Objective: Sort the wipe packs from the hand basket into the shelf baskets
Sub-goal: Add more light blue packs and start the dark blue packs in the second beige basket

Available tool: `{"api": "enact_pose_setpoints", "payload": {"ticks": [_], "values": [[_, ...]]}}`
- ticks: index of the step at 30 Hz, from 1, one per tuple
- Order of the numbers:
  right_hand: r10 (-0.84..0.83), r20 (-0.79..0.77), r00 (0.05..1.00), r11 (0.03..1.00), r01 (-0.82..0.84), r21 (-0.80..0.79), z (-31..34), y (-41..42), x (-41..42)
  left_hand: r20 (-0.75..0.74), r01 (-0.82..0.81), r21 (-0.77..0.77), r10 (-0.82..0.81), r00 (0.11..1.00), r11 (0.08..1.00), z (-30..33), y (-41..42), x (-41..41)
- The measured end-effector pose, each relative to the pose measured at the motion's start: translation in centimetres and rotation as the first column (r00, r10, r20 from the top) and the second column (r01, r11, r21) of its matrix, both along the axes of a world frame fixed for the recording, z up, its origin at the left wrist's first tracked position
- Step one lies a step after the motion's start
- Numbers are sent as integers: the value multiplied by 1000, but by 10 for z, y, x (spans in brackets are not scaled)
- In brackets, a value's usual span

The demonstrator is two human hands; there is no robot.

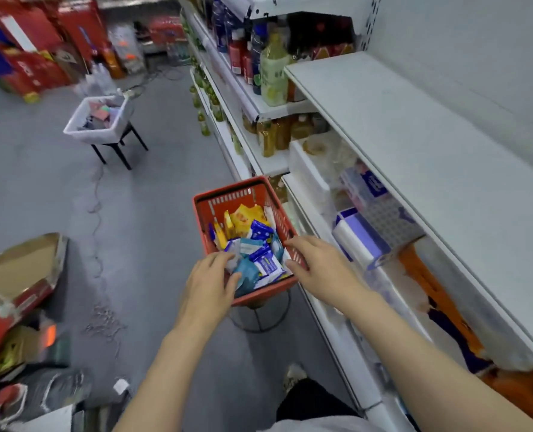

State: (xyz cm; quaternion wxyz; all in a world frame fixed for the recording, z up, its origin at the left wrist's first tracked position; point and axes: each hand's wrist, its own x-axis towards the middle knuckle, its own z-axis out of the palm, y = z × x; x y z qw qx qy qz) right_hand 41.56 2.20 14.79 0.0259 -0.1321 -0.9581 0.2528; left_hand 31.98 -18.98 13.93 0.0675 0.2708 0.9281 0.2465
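A red hand basket [227,201] stands on a round stool in the aisle and holds several wipe packs in yellow [245,218], blue [260,230] and teal [248,274]. My left hand [209,282] lies over the basket's near left corner, its fingers curled round the teal pack. My right hand [318,263] hovers at the near right rim with relaxed fingers and holds nothing. To the right, clear shelf baskets [308,176] sit on the lower shelf with blue and white packs [363,235] in them.
A wide white shelf [414,145] juts out above the shelf baskets. Bottles [273,79] fill the shelves farther along. A white bin [98,120] stands on a black stool in the aisle. Cardboard boxes [19,272] lie at the left.
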Motion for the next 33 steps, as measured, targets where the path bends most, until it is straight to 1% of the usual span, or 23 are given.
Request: {"api": "enact_pose_setpoints", "payload": {"ticks": [4,8,11,13,16,18,20,22,25,27,28,29,30,31,32,33], "values": [[6,124,992,1000,-2,-30,-23,22,-78,84,-24,-46,27,996,999,-20,14,-70],[-52,255,965,994,74,-79,-71,34,-135,204,-1,-86,18,979,996,-58,26,-138],[-100,379,920,979,159,-129,-120,38,-173,279,72,-122,-36,960,990,-98,41,-194],[-157,487,859,946,272,-176,-153,33,-191,344,168,-157,-105,933,973,-126,51,-231],[-245,644,725,842,489,-231,-196,11,-209,433,298,-204,-186,882,933,-161,62,-283],[-239,731,639,738,609,-291,-220,-8,-216,467,383,-233,-243,850,894,-179,69,-309],[-179,806,564,655,680,-331,-239,-24,-221,494,465,-259,-298,817,846,-192,78,-327],[-107,854,509,639,693,-334,-255,-37,-226,533,523,-269,-328,780,809,-202,88,-336],[-30,901,433,653,691,-311,-273,-56,-227,579,589,-255,-366,728,767,-217,98,-338],[-74,912,403,651,713,-262,-278,-67,-224,599,616,-252,-379,705,747,-225,102,-337],[-156,904,399,636,741,-218,-280,-71,-221,609,626,-253,-381,695,737,-228,103,-338],[-270,878,394,596,785,-168,-280,-74,-217,619,633,-253,-380,687,731,-231,104,-337],[-410,833,371,499,856,-135,-281,-75,-213,626,636,-252,-378,682,729,-235,106,-337],[-543,777,320,343,928,-142,-281,-75,-210,634,634,-251,-371,678,731,-238,107,-336],[-640,726,250,168,968,-185,-281,-74,-208,644,629,-255,-357,677,734,-241,109,-333],[-697,690,193,28,970,-243,-279,-71,-206,652,623,-271,-336,680,734,-244,112,-330]]}}
